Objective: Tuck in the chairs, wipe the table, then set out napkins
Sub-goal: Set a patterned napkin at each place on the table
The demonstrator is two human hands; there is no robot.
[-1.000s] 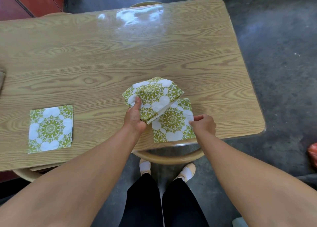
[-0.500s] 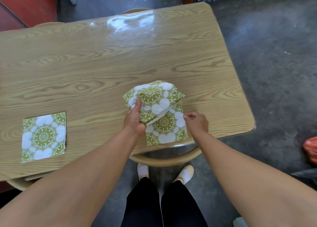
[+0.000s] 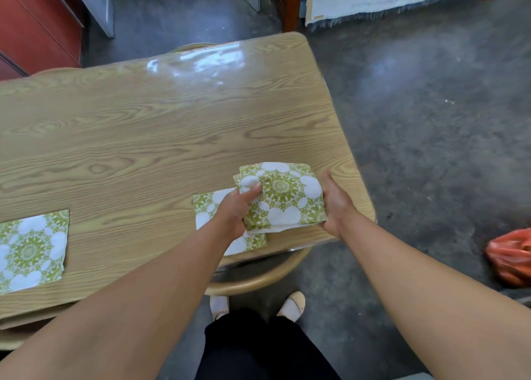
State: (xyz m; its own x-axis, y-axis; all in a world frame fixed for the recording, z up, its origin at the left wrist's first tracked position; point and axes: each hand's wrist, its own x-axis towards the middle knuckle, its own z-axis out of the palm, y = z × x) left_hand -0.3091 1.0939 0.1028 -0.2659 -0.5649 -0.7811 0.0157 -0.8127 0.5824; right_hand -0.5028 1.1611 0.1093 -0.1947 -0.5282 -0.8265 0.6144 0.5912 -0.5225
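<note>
Napkins [image 3: 31,250] [image 3: 207,207] flat: two; stack [image 3: 284,195]: one.

A stack of napkins [image 3: 283,195], white with a green medallion print, sits over the near right corner of the glossy wood-grain bench [image 3: 172,121], gripped at its left edge by the left hand [image 3: 232,210] and at its right by the right hand [image 3: 334,204]. One single napkin [image 3: 205,207] lies flat at the near edge, partly under the stack, and a second napkin [image 3: 31,250] lies flat well apart to the left. A curved-back wooden chair [image 3: 258,279] is tucked under the near edge.
</note>
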